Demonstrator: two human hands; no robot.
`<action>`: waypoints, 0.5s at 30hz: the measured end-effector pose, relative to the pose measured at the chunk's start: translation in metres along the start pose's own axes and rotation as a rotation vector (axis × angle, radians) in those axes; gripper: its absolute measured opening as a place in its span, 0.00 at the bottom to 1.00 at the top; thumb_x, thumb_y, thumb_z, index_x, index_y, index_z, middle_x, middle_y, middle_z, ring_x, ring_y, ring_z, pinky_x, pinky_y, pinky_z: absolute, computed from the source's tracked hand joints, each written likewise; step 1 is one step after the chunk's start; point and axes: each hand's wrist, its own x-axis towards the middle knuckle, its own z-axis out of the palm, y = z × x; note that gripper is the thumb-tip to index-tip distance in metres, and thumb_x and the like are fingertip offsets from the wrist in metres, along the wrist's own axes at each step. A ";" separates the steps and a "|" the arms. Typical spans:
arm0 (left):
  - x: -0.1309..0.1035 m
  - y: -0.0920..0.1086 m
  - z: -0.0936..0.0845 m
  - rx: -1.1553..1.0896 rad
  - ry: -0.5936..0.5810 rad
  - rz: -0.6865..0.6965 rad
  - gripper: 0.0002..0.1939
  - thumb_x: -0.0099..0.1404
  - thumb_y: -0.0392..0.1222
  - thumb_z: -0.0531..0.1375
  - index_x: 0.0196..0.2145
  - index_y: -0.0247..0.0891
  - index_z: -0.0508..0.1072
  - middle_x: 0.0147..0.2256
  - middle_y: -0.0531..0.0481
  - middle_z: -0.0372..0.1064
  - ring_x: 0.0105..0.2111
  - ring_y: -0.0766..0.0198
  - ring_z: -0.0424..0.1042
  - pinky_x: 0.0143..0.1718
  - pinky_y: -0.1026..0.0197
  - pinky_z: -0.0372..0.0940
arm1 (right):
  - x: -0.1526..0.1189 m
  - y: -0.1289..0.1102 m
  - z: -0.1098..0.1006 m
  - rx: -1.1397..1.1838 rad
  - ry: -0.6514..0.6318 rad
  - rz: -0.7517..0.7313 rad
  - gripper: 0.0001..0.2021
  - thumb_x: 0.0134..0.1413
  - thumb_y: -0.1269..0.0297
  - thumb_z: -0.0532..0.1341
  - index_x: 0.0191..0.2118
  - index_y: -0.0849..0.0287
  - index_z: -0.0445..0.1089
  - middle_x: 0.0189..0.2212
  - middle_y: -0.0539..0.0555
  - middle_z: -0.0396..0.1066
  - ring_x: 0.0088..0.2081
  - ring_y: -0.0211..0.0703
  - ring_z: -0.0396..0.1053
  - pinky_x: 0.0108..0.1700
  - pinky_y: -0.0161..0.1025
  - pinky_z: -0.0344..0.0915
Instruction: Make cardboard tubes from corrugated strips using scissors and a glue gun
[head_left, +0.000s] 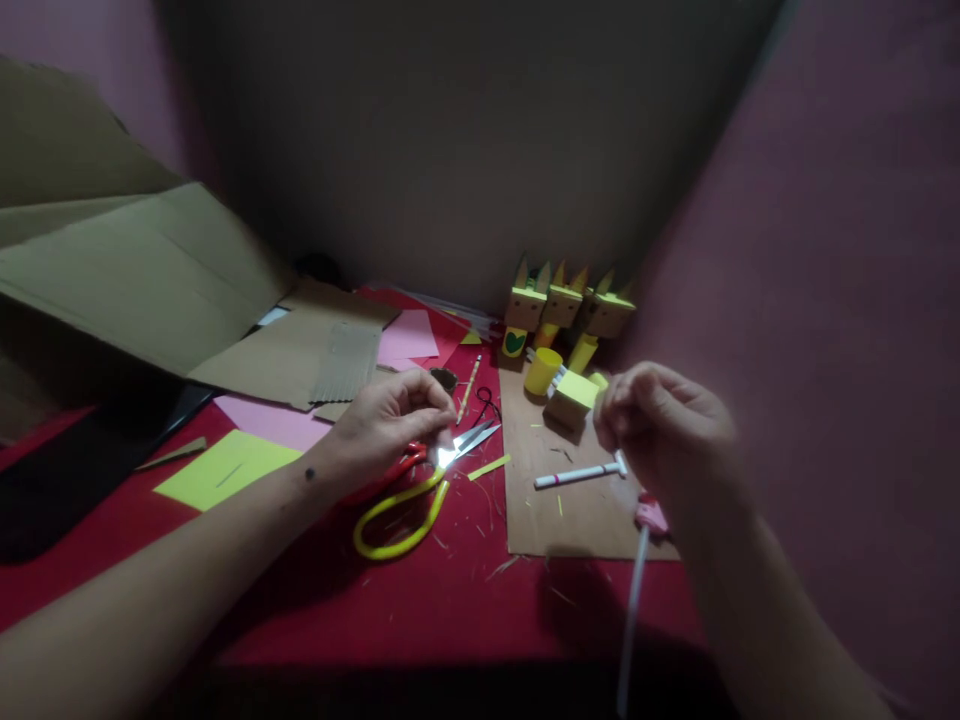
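Note:
My left hand (409, 415) is closed in a pinch above the blades of the yellow-handled scissors (397, 520); anything between its fingertips is too small to make out. On the right, my right hand (664, 425) is closed too, its fingers curled over the cardboard sheet (532, 525), and what it may hold is hidden. Just left of it sits a small cardboard block with a yellow top (574, 400), beside a yellow paper roll (543, 372). A white pen (577, 476) lies on the sheet under the right hand.
Cardboard figures with pointed ears (566, 305) stand at the back. A large cardboard box (142, 270) fills the left, with yellow paper (225, 470) and pink paper (409, 337) near it. A pink glue gun (651, 514), a thin stick (469, 388) and scraps lie about on red cloth (420, 620).

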 end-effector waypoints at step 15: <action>0.003 -0.002 -0.005 -0.093 0.103 0.016 0.04 0.61 0.35 0.58 0.35 0.39 0.70 0.20 0.56 0.66 0.17 0.72 0.64 0.17 0.70 0.60 | -0.055 0.003 -0.072 -0.711 0.396 0.059 0.06 0.53 0.65 0.58 0.29 0.57 0.72 0.23 0.51 0.71 0.26 0.42 0.69 0.28 0.37 0.62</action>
